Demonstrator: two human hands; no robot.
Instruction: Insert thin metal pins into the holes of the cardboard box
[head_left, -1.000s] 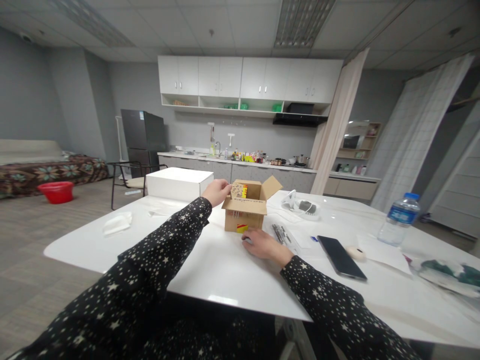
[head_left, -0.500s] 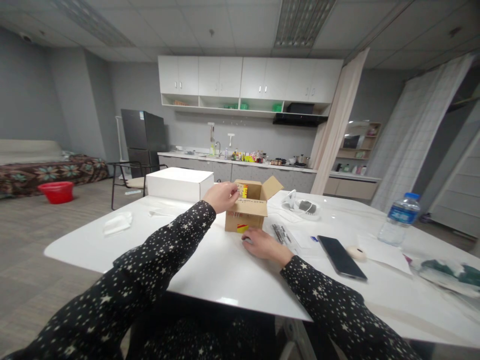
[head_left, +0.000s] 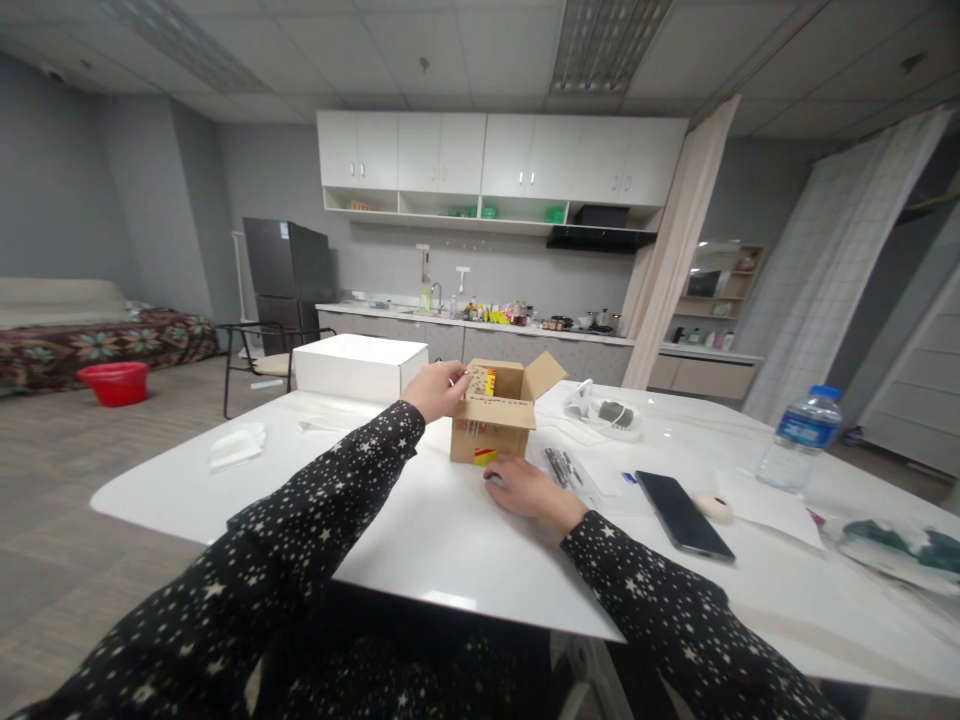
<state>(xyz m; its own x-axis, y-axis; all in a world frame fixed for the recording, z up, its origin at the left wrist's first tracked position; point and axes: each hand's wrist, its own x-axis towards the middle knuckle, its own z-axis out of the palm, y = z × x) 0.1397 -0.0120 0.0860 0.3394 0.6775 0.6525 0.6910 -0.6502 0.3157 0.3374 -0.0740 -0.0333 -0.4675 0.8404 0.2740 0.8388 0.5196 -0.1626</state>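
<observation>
A small brown cardboard box (head_left: 491, 445) stands upright on the white table (head_left: 420, 520), its top flaps raised or folded outward. Red and yellow tape marks its front and shows again near its opening. At the box's upper left edge is my left hand (head_left: 436, 388), thumb and fingers drawn together; whatever lies between the fingertips is hidden. My right hand (head_left: 531, 490) rests palm down on the tabletop, just before the box's lower front, fingers loosely bent and apart. A small dark patch under its fingertips is unclear.
A white box (head_left: 356, 370) sits behind and left. To the right are a clear tray of small metal tools (head_left: 566, 470), a phone (head_left: 682, 515), a white cabled device (head_left: 611, 412) and a water bottle (head_left: 802, 440). White cloth or paper (head_left: 236, 447) lies at the left edge.
My left hand has shifted slightly left, exposing more of the box's upper left side. The box and my right hand have stayed in place.
</observation>
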